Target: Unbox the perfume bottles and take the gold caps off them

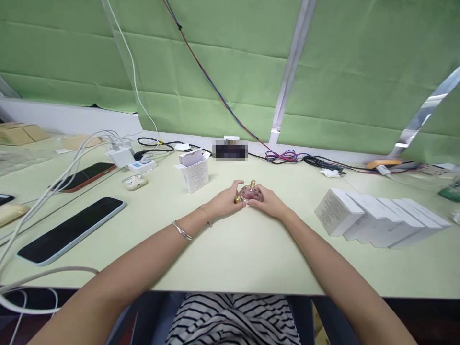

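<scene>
"Left hand (227,201) half-curled, gripping a small gold piece (237,198); right hand (268,202) bent snugly around the pink glass bottle (250,194)!"

"And the arms (143,263)?"

"Stretched forward, angling together! Bottle's between the hands, mid-tabletop (244,258), green wall covering (230,57) behind."

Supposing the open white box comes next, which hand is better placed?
Probably the left hand: the open white box stands on that side, closer to it than to the right hand. Both hands are at the pink bottle, though.
</scene>
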### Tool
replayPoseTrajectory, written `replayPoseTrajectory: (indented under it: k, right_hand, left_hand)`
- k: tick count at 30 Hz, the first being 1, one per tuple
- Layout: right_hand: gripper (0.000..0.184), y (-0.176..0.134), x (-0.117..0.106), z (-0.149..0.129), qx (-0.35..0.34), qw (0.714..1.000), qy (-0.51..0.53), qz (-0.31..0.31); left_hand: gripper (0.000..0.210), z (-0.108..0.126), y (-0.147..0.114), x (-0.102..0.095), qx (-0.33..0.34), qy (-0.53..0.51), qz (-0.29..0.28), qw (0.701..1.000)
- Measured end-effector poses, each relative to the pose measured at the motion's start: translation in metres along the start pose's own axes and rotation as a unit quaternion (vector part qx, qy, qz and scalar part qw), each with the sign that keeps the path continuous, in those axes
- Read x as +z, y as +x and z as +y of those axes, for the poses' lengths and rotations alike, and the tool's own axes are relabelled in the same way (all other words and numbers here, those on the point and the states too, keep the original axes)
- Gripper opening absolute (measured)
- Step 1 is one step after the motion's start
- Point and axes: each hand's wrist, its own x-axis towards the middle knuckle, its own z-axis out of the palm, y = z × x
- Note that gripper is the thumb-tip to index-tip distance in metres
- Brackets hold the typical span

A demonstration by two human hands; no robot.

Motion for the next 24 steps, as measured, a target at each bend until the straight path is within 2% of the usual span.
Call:
replayPoseTrajectory:
  k: [4, 8, 11, 16, 24]
  right_hand:
    - [0.032, 0.002, 0.003, -0.001, 0.012, 1.000, -0.020, 0.014]
    - [0.026, 0.003, 0.003, -0.001, 0.014, 0.999, -0.024, 0.038]
    - [0.025, 0.003, 0.002, -0.004, 0.003, 0.999, -0.016, 0.029]
    - [0.029, 0.002, 0.005, -0.009, -0.022, 0.999, -0.033, 0.001]
    - [0.029, 0.002, 0.007, -0.010, -0.044, 0.997, -0.058, -0.015]
  left_hand:
    - [0.060, -0.013, 0.007, -0.003, -0.001, -0.079, 0.017, 0.997]
    - [0.048, -0.016, 0.013, -0.003, -0.019, -0.184, 0.154, 0.971]
    - [0.040, -0.006, 0.013, -0.001, 0.029, -0.269, 0.233, 0.934]
    - [0.035, 0.010, 0.007, 0.008, 0.097, -0.279, 0.279, 0.914]
    - [0.033, 0.015, 0.005, 0.013, 0.113, -0.267, 0.315, 0.904]
